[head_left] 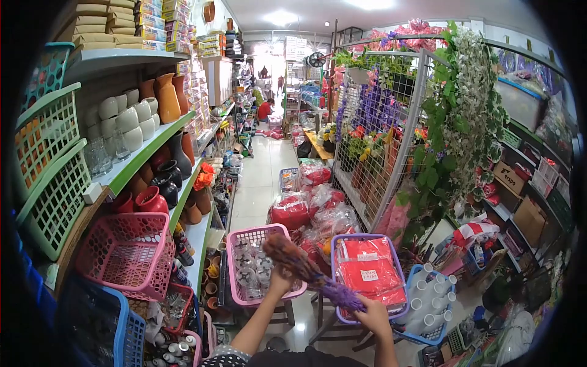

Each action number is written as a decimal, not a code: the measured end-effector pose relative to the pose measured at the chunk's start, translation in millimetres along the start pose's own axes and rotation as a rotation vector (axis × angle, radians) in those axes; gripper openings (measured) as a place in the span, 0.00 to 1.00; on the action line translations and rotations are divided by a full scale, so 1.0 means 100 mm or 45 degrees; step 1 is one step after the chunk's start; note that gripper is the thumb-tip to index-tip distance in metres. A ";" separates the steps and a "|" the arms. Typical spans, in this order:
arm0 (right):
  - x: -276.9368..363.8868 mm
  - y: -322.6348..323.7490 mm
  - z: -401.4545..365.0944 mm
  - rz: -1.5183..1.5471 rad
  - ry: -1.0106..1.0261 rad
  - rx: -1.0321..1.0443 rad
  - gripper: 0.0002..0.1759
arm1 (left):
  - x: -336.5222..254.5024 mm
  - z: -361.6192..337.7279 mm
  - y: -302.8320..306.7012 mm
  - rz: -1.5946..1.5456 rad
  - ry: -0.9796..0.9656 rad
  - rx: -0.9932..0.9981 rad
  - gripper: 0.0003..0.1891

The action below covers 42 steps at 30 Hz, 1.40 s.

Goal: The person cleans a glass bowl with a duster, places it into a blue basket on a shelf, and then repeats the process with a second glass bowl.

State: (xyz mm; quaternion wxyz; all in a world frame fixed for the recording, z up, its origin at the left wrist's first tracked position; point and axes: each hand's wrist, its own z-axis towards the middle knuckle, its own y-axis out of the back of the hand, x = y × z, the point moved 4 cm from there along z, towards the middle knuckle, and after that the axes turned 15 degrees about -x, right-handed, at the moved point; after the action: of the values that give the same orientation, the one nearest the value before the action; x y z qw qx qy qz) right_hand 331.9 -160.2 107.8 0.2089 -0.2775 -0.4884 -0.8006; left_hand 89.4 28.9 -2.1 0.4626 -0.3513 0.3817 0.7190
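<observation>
A long fluffy bundle (315, 274), brown at its far end and purple at its near end, stretches diagonally between my hands. My right hand (372, 315) is closed around the purple end, in front of the purple-rimmed basket (335, 269). Under the brown part is my left hand (281, 281), its fingers partly hidden by the bundle and curled against it. Beside and below that hand stands a pink basket (234, 269) of clear plastic-looking containers (247, 276). Red packets (367, 269) with white labels fill the purple-rimmed basket.
A blue basket of white cups (437, 300) stands at right. Wrapped red bundles (290, 210) lie along the aisle (257, 177). Shelves of vases and pots (167, 98) line the left; a wire rack (382, 140) with artificial flowers rises on the right. A person in red (265, 110) is farther back.
</observation>
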 end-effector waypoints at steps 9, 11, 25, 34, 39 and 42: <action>-0.20 -0.11 -0.02 0.138 -0.175 -0.076 0.27 | -0.25 0.02 0.14 -0.705 0.306 0.039 0.33; -0.08 -0.07 0.01 0.022 -0.237 -0.059 0.27 | -0.38 0.03 0.19 -0.782 0.284 0.056 0.32; -0.21 -0.40 0.10 0.121 0.127 0.138 0.26 | -0.03 -0.06 0.06 -2.500 1.556 0.057 0.24; -0.29 -0.63 0.12 0.106 0.295 0.155 0.23 | 0.43 -0.09 -0.05 -3.320 1.470 -0.195 0.26; -0.30 -0.77 0.18 0.206 0.182 -0.001 0.25 | 0.32 -0.16 0.04 -2.298 1.591 -0.491 0.23; -0.36 -0.88 0.17 0.199 0.334 0.172 0.24 | 0.14 -0.12 0.05 -3.917 1.633 0.037 0.24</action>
State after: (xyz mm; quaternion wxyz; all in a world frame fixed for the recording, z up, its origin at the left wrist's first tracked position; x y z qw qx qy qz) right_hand 309.9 -104.2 32.0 0.3506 -0.1929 -0.4865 -0.7766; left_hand 82.3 22.6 -18.1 -0.4733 0.5885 0.1759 0.6314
